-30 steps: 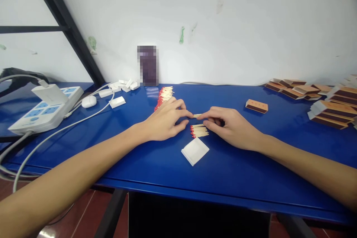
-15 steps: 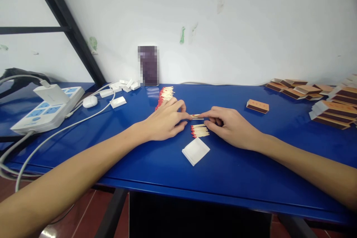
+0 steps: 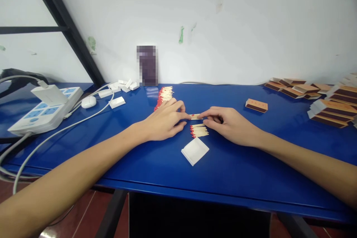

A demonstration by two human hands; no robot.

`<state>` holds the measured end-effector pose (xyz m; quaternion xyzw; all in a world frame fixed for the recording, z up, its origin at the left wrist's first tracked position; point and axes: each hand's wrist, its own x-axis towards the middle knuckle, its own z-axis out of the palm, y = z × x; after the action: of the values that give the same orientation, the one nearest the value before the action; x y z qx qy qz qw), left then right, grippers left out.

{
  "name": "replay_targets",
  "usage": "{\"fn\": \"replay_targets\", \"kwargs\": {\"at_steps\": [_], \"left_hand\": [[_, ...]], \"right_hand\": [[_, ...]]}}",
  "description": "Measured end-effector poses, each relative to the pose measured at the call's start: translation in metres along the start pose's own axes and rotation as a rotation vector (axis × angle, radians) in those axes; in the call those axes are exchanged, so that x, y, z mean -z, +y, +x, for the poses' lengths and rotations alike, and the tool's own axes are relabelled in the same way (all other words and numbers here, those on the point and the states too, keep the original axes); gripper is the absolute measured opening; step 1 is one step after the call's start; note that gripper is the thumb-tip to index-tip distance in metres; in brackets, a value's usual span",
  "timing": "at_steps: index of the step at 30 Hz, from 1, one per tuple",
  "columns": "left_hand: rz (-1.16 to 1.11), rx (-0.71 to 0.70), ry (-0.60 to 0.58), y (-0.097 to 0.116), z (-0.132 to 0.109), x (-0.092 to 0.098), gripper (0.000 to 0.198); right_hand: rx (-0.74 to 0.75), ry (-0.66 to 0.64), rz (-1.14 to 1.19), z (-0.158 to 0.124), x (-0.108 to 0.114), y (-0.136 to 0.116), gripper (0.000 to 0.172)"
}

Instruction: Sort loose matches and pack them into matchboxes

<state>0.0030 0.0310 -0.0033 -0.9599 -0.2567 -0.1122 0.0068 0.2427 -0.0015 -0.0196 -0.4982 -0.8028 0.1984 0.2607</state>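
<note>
Between the fingertips of both hands lies a small row of matches, low over the blue table. My left hand has its curved fingers at the row's left end, the thumb a little below. At the right end is the forefinger of my right hand, with its thumb close under it and the other fingers curled. A neat group of red-tipped matches lies just nearer to me. Closer still is a white matchbox tray. Behind my left hand a larger pile of matches is partly hidden.
An orange-topped matchbox sleeve lies to the right; more sleeves are stacked beyond it. White trays, an earphone case and a power strip with cables are at left. A pixelated dark panel leans on the wall.
The right thumb has moved slightly closer to the forefinger, and the row of matches between the hands looks more evenly together. The whole view has shifted a little.
</note>
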Motion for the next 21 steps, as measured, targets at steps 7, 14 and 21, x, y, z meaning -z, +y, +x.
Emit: {"fn": "replay_targets", "kwargs": {"at_steps": [7, 14, 21], "left_hand": [[-0.064, 0.008, 0.016, -0.0018, 0.0019, -0.0025, 0.029], [-0.050, -0.019, -0.018, 0.0024, 0.0009, 0.0005, 0.027], [0.034, 0.005, 0.043, -0.0005, 0.0001, -0.0027, 0.036]], "right_hand": [[0.020, 0.011, 0.035, -0.0003, 0.0010, -0.0018, 0.025], [0.040, 0.006, 0.032, 0.0000, 0.0007, -0.0030, 0.024], [0.039, 0.095, -0.077, -0.0001, 0.0005, -0.0011, 0.027]]}}
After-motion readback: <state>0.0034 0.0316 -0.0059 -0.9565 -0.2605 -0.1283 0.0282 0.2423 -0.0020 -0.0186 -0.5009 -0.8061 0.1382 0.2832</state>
